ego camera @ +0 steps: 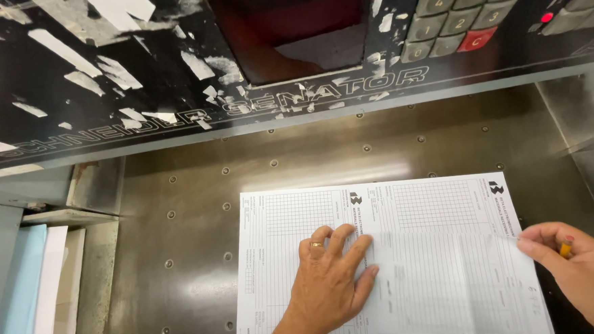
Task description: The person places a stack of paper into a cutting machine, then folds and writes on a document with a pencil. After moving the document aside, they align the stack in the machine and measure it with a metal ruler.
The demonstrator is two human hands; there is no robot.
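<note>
A stack of white printed forms (421, 211) with grid tables lies on the dark metal bed (191, 213) of a cutting machine. My left hand (330, 277), a ring on one finger, presses flat on the sheets near their middle. My right hand (576, 261) pinches the right edge of the top sheets (511, 240) and also holds a small orange pencil (565, 248) tucked in its fingers. A smaller loose sheet (425, 289) lies on the stack between the two hands.
The machine's worn black front panel (103, 82) overhangs the bed, with a dark red display window (290, 28), a grey keypad (465, 6) and red lights (559, 1). Blue and white paper stacks (36, 289) stand at the left. A metal side wall (578, 111) rises at the right.
</note>
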